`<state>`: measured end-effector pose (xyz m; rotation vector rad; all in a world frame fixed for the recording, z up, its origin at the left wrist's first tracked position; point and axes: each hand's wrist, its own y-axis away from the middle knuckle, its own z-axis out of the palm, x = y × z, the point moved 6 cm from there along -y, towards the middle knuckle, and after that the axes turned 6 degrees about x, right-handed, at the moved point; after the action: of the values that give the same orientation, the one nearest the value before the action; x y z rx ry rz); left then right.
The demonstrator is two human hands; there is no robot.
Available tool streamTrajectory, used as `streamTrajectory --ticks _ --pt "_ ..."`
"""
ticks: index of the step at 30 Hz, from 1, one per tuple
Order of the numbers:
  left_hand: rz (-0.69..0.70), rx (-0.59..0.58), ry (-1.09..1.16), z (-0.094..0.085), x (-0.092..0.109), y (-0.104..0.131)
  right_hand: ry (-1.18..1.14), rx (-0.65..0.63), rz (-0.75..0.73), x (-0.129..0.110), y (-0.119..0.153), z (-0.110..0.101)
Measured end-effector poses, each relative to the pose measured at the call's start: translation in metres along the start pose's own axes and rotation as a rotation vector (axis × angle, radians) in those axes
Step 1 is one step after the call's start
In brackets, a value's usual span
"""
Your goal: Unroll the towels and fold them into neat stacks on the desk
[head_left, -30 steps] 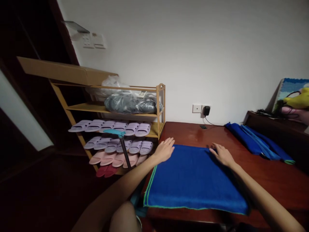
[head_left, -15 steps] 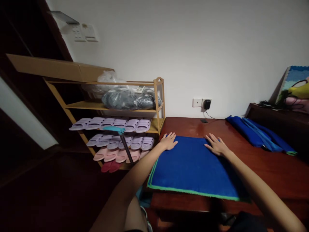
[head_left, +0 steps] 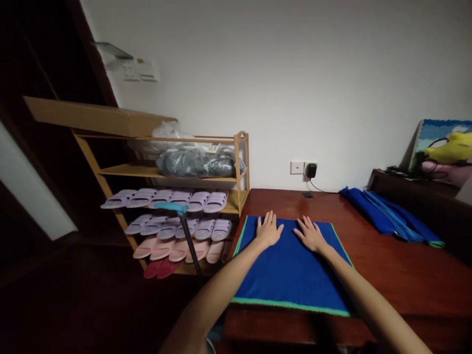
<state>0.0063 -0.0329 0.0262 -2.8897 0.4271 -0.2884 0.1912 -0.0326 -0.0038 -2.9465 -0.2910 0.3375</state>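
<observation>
A blue cloth (head_left: 291, 275) with green edging lies flat on the reddish-brown wooden table (head_left: 398, 275), its near edge close to the table's front. On the upper left part of the cloth rests my left hand (head_left: 269, 231), palm down with the fingers spread. My right hand (head_left: 311, 236) lies palm down on the cloth's upper right part, fingers apart. Neither hand grips anything, and a strip of cloth shows between them.
More blue cloths (head_left: 391, 214) lie folded at the table's back right. On the left stands a wooden rack (head_left: 239, 167) with slippers (head_left: 216, 201) and plastic-wrapped items (head_left: 199, 161). A black plug (head_left: 311, 170) sits in the wall socket behind the table.
Both hands have moved inward over the cloth, closer together. The cloth's right edge, covered before, now shows beyond my right hand. The view has tilted up slightly.
</observation>
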Motion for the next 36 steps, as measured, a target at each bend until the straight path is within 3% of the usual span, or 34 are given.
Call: streamTrajectory --ticks 4,7,13,16,19,21,28,31,36 --pt "-0.038 -0.084 -0.008 0.002 -0.031 0.029 0.008 -0.050 0.119 0.025 0.026 0.008" --pt "-0.043 -0.071 -0.043 0.002 -0.042 0.031 0.033 -0.033 0.117 0.027 0.028 0.005" --pt "-0.103 -0.030 -0.057 -0.017 -0.030 0.029 0.089 0.024 0.141 0.013 0.026 -0.018" --pt "-0.079 0.010 -0.003 -0.026 -0.029 0.060 0.084 0.069 0.198 0.016 0.059 -0.022" --pt "0.072 -0.002 0.020 -0.022 -0.030 0.094 0.078 0.043 0.160 0.022 0.095 -0.012" --pt "0.132 -0.020 -0.001 -0.018 -0.034 0.103 0.111 0.047 0.115 0.024 0.105 -0.007" --pt "0.066 -0.109 -0.020 -0.024 -0.039 0.067 0.107 0.008 0.136 0.023 0.069 -0.019" --pt "0.072 -0.083 0.004 -0.029 -0.034 0.067 0.086 -0.002 0.197 0.021 0.069 -0.020" --pt "0.116 -0.116 0.003 -0.012 -0.036 0.066 0.146 -0.033 0.207 0.020 0.069 -0.004"
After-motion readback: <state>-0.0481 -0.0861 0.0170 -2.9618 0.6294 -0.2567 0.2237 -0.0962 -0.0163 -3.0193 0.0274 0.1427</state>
